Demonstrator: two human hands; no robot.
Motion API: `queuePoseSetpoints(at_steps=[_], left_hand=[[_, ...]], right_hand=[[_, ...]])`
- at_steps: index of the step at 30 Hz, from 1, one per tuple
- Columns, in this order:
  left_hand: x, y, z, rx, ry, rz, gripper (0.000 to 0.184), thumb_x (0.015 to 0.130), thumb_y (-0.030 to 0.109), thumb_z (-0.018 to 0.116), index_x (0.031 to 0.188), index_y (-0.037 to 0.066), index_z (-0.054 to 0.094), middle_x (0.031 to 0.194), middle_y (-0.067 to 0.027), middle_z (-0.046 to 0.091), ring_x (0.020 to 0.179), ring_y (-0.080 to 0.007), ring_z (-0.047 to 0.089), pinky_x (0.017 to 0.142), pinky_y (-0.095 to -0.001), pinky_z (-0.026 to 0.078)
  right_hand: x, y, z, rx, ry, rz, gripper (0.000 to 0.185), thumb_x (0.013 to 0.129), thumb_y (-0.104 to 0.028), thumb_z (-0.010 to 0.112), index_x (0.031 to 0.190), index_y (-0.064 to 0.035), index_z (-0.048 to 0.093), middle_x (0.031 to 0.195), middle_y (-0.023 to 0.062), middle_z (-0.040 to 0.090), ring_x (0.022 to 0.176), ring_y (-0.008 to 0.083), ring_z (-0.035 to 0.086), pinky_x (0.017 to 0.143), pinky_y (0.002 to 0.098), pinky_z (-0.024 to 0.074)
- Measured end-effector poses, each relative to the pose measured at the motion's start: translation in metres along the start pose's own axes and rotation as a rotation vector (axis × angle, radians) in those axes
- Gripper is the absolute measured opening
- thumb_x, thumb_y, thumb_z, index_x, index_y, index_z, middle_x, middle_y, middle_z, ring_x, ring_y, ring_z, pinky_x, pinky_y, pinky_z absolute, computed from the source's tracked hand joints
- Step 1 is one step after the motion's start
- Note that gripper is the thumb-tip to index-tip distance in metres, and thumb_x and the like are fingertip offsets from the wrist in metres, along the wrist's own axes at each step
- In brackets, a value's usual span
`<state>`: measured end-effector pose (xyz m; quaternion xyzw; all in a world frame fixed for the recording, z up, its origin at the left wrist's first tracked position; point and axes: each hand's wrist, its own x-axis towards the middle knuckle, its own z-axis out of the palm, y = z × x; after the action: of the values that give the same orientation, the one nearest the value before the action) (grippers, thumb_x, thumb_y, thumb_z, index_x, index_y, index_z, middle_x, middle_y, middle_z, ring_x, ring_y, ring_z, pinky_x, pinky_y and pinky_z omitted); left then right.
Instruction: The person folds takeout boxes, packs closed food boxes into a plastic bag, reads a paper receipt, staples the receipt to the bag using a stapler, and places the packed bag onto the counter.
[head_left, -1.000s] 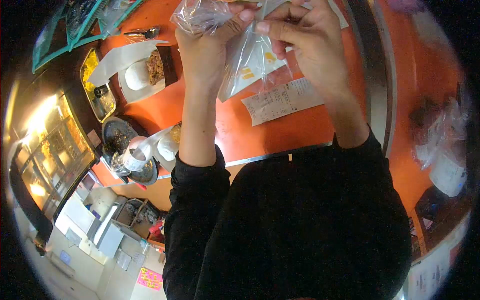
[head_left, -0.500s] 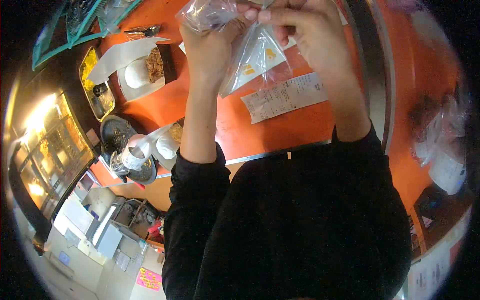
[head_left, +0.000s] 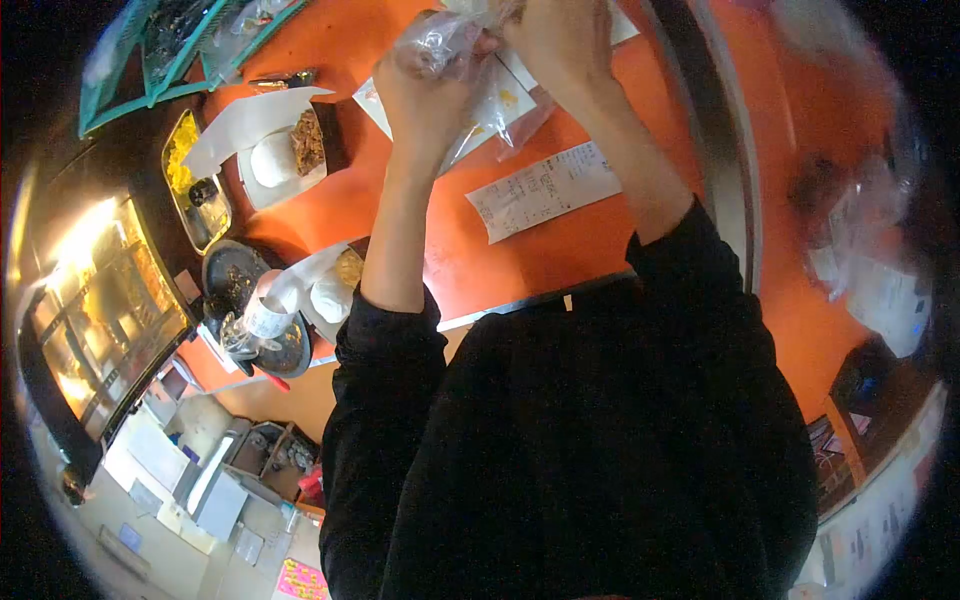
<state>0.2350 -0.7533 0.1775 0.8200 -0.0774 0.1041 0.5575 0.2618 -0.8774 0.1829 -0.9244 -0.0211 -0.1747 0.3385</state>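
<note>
At the top of the head view, my left hand (head_left: 432, 105) is closed on the gathered top of a clear plastic bag (head_left: 440, 42). Close beside it, my right hand (head_left: 562, 48) is closed at the same bag's neck, its fingertips partly hidden. Through the plastic shows a white box (head_left: 374, 106) with yellow print, resting on the orange counter; the hands cover much of it. Just below the bag lies a printed paper receipt (head_left: 543, 192).
Left on the counter (head_left: 490, 270) stand a lined box with rice (head_left: 274, 162) and brown shredded food, a metal tray (head_left: 212, 222) with yellow food, and a stone mortar (head_left: 232, 275). A teal rack (head_left: 150, 95) is at top left; a lit display case (head_left: 105, 310) stands below it.
Both hands have drawn closer at the bag's neck, the right one turning over with its fingers curled in. The view has shifted slightly, and the receipt appears further left.
</note>
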Motion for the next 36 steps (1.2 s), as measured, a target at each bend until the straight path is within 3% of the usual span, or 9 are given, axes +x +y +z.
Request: queuePoseSetpoints(at_steps=[6, 8, 10, 14, 21, 24, 25, 29, 36], left_hand=[[-0.003, 0.007, -0.006, 0.062, -0.008, -0.002, 0.016, 0.065, 0.006, 0.067, 0.077, 0.001, 0.059, 0.073, -0.0052, 0.062, 0.064, -0.0102, 0.057, 0.058, -0.0227, 0.044], [-0.001, 0.004, -0.012, 0.068, -0.012, -0.022, 0.015, 0.064, 0.006, 0.067, 0.076, 0.001, 0.059, 0.073, -0.0051, 0.062, 0.065, -0.01, 0.057, 0.059, -0.0225, 0.044], [0.002, -0.004, -0.017, -0.054, -0.145, 0.014, 0.021, 0.066, 0.001, 0.063, 0.086, 0.001, 0.057, 0.081, -0.0069, 0.061, 0.075, -0.0115, 0.057, 0.065, -0.0228, 0.044], [0.011, 0.019, -0.036, -0.285, -0.141, -0.078, 0.033, 0.068, -0.005, 0.055, 0.1, 0.001, 0.051, 0.091, -0.0088, 0.057, 0.081, -0.0151, 0.055, 0.069, -0.0238, 0.044], [-0.003, 0.033, -0.068, -0.197, 0.176, -0.111, 0.035, 0.069, -0.007, 0.046, 0.104, 0.001, 0.047, 0.094, -0.008, 0.055, 0.082, -0.0157, 0.054, 0.072, -0.0245, 0.043], [-0.024, 0.035, -0.056, 0.407, -0.253, -0.33, 0.034, 0.07, -0.002, 0.048, 0.104, 0.002, 0.048, 0.092, -0.0069, 0.054, 0.079, -0.0151, 0.053, 0.071, -0.0259, 0.043], [-0.032, 0.019, -0.049, 0.193, 0.018, -0.195, 0.036, 0.071, 0.003, 0.052, 0.106, 0.002, 0.047, 0.092, -0.0074, 0.055, 0.079, -0.0154, 0.053, 0.071, -0.0259, 0.042], [-0.017, 0.064, -0.036, -0.337, 0.294, -0.066, 0.049, 0.071, 0.018, 0.062, 0.113, 0.003, 0.043, 0.093, -0.0088, 0.056, 0.079, -0.017, 0.052, 0.072, -0.027, 0.041], [0.021, 0.074, -0.036, 0.404, -0.298, -0.158, 0.048, 0.061, 0.027, 0.07, 0.098, 0.0, 0.055, 0.085, -0.016, 0.059, 0.074, -0.0203, 0.057, 0.063, -0.0322, 0.043]], right_hand=[[0.027, 0.053, 0.001, -0.278, 0.035, 0.057, 0.036, 0.06, -0.015, 0.065, 0.089, 0.0004, 0.05, 0.072, 0.0201, 0.057, 0.067, 0.0345, 0.057, 0.06, 0.0396, 0.0458], [0.007, 0.07, -0.041, 0.165, 0.315, 0.024, 0.012, 0.075, -0.014, 0.058, 0.076, -0.0025, 0.057, 0.07, 0.0076, 0.051, 0.067, 0.0162, 0.054, 0.06, 0.026, 0.0432], [-0.041, 0.098, -0.061, 0.148, 0.405, 0.058, 0.016, 0.08, -0.018, 0.054, 0.077, -0.0023, 0.056, 0.068, 0.008, 0.051, 0.064, 0.0176, 0.051, 0.058, 0.0283, 0.0417], [-0.181, 0.156, -0.007, -0.365, -0.356, 0.118, 0.042, 0.062, -0.024, 0.068, 0.096, -0.0032, 0.056, 0.093, 0.0188, 0.054, 0.092, 0.0308, 0.051, 0.08, 0.0402, 0.0382], [-0.139, 0.111, -0.043, 0.283, -0.799, 0.171, 0.036, 0.057, -0.011, 0.066, 0.088, 0.0003, 0.05, 0.083, 0.0154, 0.055, 0.08, 0.0275, 0.055, 0.069, 0.0377, 0.0423], [-0.083, 0.039, -0.116, 0.386, -0.995, 0.033, 0.053, 0.052, 0.0, 0.064, 0.101, -0.0025, 0.044, 0.089, 0.0151, 0.057, 0.086, 0.028, 0.055, 0.071, 0.0358, 0.0445], [-0.065, 0.024, -0.13, 0.445, -1.102, 0.053, 0.057, 0.052, 0.002, 0.064, 0.104, -0.0029, 0.041, 0.092, 0.0148, 0.056, 0.088, 0.0274, 0.055, 0.072, 0.035, 0.0445], [-0.002, -0.013, -0.133, 0.246, -0.884, -0.28, 0.059, 0.056, 0.004, 0.064, 0.109, -0.0056, 0.039, 0.103, 0.0155, 0.053, 0.096, 0.0267, 0.053, 0.074, 0.0343, 0.0444], [0.038, -0.038, -0.077, 0.025, -0.907, -0.381, 0.048, 0.057, 0.001, 0.061, 0.1, -0.0039, 0.041, 0.077, 0.0193, 0.056, 0.073, 0.0332, 0.056, 0.055, 0.0414, 0.0425]])
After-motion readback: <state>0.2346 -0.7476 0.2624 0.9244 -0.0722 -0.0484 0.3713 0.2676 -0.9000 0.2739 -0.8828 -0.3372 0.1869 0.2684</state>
